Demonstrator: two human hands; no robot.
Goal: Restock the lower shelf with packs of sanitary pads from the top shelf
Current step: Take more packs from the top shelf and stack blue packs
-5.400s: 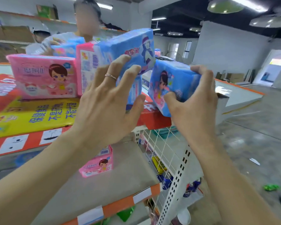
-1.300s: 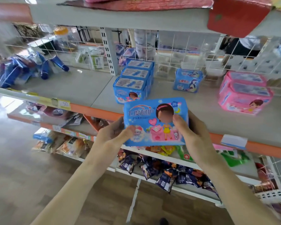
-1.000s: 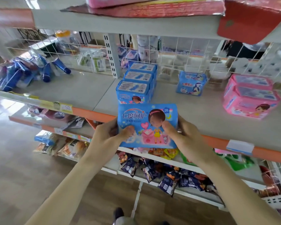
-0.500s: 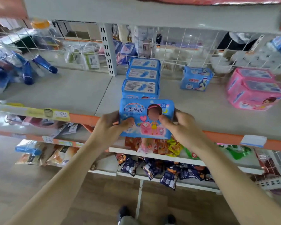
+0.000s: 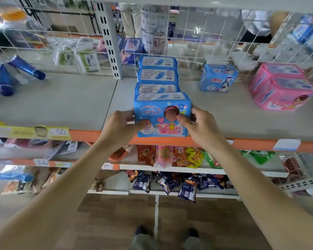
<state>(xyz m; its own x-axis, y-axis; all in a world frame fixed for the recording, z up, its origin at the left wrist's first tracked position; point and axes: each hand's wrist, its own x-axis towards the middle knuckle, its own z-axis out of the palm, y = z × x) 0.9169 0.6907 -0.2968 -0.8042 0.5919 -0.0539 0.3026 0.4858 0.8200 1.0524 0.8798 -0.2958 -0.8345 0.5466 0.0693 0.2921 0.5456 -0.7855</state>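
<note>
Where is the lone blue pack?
Head view, right of centre: the lone blue pack stands at the shelf's back, between the blue row and the pink packs.
</note>
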